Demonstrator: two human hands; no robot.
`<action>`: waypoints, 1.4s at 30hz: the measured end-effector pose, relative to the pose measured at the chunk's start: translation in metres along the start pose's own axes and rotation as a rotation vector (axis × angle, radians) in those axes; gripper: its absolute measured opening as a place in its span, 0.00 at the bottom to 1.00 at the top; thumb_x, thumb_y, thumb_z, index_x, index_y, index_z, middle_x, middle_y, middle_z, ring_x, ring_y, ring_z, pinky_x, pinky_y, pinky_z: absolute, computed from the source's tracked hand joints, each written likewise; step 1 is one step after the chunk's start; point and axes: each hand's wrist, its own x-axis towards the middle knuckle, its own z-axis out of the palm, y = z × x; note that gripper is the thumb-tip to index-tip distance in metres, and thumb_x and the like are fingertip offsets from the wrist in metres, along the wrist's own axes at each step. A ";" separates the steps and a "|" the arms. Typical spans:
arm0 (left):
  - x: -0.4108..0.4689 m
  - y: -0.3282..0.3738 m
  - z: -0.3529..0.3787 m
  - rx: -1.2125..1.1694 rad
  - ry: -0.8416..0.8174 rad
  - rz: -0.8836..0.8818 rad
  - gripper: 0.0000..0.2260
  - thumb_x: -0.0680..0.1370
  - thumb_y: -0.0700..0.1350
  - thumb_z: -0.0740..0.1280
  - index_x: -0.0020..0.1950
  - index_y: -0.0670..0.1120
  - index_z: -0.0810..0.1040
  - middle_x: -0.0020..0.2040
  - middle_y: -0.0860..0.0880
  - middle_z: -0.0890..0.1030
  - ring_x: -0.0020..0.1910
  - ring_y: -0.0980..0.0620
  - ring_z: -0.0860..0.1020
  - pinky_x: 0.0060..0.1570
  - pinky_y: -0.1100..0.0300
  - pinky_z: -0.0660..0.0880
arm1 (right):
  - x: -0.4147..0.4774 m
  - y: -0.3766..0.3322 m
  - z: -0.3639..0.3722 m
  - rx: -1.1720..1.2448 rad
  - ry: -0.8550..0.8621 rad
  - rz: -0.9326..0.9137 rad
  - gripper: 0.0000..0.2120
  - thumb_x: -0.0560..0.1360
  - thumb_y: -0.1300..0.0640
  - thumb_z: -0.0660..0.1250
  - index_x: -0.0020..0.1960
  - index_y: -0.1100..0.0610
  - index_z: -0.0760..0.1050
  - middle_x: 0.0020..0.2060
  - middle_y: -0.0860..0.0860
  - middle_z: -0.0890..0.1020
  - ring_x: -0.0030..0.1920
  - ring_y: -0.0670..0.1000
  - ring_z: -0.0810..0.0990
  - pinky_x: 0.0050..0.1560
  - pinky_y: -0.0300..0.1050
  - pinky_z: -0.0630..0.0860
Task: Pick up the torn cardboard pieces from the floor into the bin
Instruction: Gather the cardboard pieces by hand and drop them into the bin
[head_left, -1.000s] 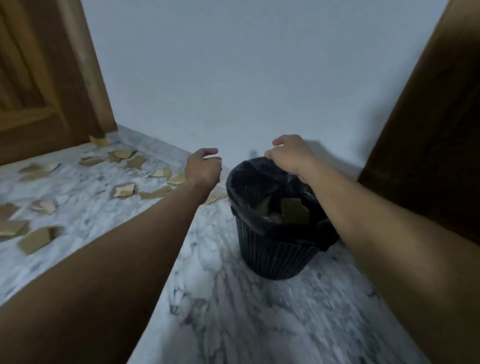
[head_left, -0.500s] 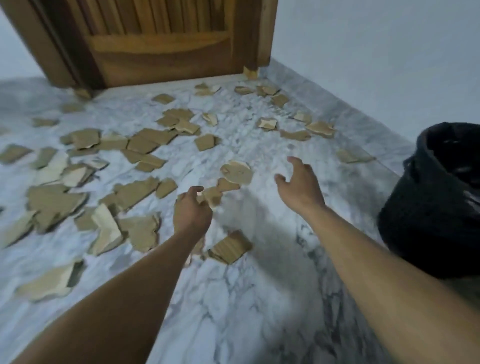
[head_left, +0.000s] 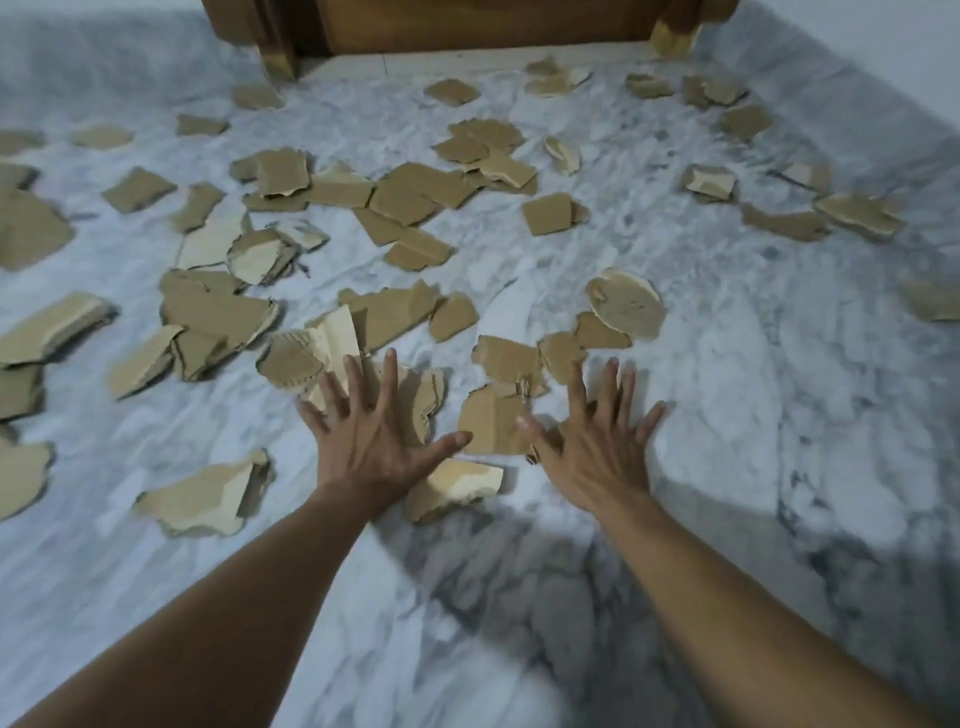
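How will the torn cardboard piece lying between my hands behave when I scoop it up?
The torn cardboard piece probably stays fairly stiff: it lies flat with crisp ragged edges. It looks thin, so likely light. On the smooth marble floor it may slide when pushed.

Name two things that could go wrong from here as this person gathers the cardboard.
1. The left hand and the right hand are spread open, gripping nothing; the flat piece between them may just slide on the smooth marble floor.
2. The bin is out of view, so loosely scooped pieces might drop during the carry.
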 end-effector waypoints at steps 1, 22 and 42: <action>0.006 0.000 -0.001 0.019 0.013 0.028 0.55 0.63 0.86 0.47 0.81 0.57 0.36 0.83 0.42 0.41 0.81 0.35 0.41 0.75 0.31 0.40 | 0.012 0.000 -0.002 0.003 -0.007 -0.008 0.45 0.73 0.22 0.39 0.81 0.47 0.30 0.80 0.60 0.35 0.79 0.62 0.31 0.72 0.76 0.32; 0.048 0.038 -0.005 -0.068 -0.121 0.325 0.66 0.56 0.88 0.45 0.83 0.49 0.39 0.82 0.45 0.38 0.80 0.41 0.33 0.77 0.37 0.36 | 0.130 -0.025 -0.020 0.313 -0.052 -0.105 0.38 0.74 0.24 0.39 0.80 0.38 0.52 0.80 0.51 0.56 0.82 0.56 0.48 0.75 0.69 0.33; -0.104 0.049 0.018 0.048 -0.174 0.490 0.63 0.61 0.86 0.54 0.79 0.53 0.28 0.79 0.45 0.28 0.77 0.40 0.27 0.75 0.32 0.35 | 0.059 -0.006 -0.062 0.377 -0.216 -0.061 0.31 0.76 0.28 0.58 0.75 0.33 0.54 0.78 0.50 0.53 0.79 0.62 0.55 0.72 0.72 0.58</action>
